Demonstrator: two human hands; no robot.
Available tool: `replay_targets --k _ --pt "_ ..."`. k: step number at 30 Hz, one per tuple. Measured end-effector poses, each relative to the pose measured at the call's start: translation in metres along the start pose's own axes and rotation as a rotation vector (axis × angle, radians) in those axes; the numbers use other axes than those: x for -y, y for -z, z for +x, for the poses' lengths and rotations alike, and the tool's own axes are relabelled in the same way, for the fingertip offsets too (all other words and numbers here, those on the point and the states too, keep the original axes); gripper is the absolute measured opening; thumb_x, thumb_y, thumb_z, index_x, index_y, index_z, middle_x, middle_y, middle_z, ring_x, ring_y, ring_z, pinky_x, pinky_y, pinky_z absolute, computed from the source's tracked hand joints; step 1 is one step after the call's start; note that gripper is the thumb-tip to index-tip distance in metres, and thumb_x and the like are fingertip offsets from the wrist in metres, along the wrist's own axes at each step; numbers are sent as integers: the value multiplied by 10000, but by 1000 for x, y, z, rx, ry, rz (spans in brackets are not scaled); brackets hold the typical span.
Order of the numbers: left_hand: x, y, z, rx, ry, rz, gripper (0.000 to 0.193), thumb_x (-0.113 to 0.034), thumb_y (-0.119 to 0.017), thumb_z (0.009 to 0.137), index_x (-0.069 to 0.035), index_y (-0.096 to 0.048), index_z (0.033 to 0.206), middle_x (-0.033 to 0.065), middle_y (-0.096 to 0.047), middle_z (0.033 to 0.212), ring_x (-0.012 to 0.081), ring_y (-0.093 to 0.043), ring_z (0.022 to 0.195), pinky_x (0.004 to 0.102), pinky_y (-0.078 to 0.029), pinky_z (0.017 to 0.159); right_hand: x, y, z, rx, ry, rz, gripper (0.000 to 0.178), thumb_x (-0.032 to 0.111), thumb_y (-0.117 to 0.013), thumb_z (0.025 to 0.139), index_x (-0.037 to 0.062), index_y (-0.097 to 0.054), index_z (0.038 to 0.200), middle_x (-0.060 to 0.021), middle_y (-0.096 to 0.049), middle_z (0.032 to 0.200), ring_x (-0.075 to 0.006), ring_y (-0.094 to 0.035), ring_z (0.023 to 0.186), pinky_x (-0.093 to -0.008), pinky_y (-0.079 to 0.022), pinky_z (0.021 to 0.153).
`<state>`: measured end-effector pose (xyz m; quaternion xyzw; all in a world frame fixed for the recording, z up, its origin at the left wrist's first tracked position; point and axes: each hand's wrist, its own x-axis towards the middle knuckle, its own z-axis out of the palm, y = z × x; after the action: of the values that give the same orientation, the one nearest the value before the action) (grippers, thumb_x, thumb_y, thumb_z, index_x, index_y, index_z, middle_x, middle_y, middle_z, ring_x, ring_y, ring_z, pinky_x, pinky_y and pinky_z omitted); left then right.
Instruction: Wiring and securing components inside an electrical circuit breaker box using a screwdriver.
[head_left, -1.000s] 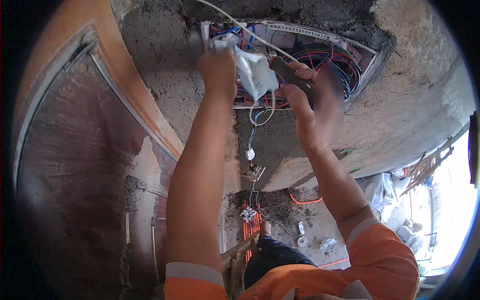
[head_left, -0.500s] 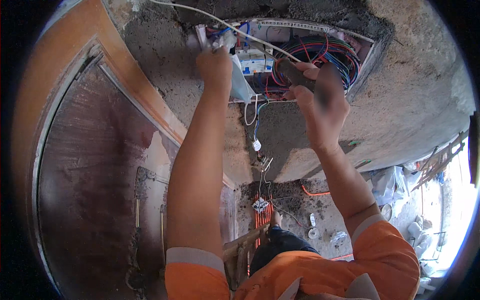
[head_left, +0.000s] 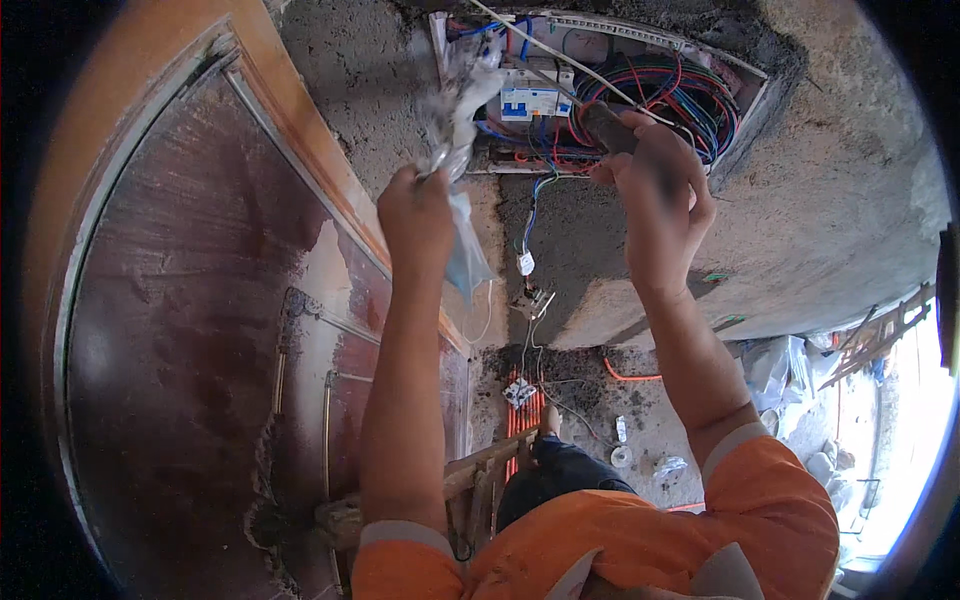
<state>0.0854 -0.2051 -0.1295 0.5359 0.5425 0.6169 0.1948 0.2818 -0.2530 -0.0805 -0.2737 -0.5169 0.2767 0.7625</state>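
The wide head view looks down, near, over both hands (head_left: 418, 218) (head_left: 668, 195).

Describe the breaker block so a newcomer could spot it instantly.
Find the open box recessed in the rough wall. Left of its coiled, coloured wires sits the breaker block: boxy, white with blue patches, unlike the thin wires around it.

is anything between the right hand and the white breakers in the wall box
Yes: the dark-handled tool in the right hand lies between it and the white breakers in this view. A pale cable also slants past their upper right. How far either sits in front, I can't tell.
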Motion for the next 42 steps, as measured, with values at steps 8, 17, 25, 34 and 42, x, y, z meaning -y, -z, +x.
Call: replay_targets --k 8,17,25,34,42 --pt "10 43 -99 57 124 205 170 -117 -555 839 52 -556 846 204 -572 695 292 -566 630 390 -431 607 -11 -21 0 -21 -33 -25 278 -25 -609 800 -35 -570 1075 -103 -601 1072 -132 -598 850 -259 -523 728" --pt "33 81 -189 104 387 229 199 -127 -568 831 55 -583 911 224 -617 751 354 -625 707 417 -465 637 -1 -12 -31 -25 -41 25 268 -25 -594 814 -40 -547 1078 -148 -576 1122 -185 -599 923 -314 -564 724" --pt "65 89 -262 155 223 555 183 -125 -547 821 13 -583 937 216 -622 747 410 -608 672 467 -479 606 12 33 -66 21 -75 -144 333 8 -510 777 -32 -516 1108 -223 -538 1162 -226 -630 764 -348 -575 652" --pt "119 68 -339 287 510 399 226 -173 -571 817 -1 -590 963 224 -623 781 410 -611 744 481 -469 674 -4 31 -37 285 362 -249 369 105 -572 814 0 -484 1156 -249 -506 1191 -274 -633 801 -372 -572 670" --pt "193 65 -387 305 775 413 237 -151 -565 788 3 -594 966 224 -622 865 419 -597 823 481 -471 704 -33 -10 18 354 461 -337 305 -49 -586 803 -35 -517 1099 -226 -556 1154 -202 -608 886 -280 -524 728"
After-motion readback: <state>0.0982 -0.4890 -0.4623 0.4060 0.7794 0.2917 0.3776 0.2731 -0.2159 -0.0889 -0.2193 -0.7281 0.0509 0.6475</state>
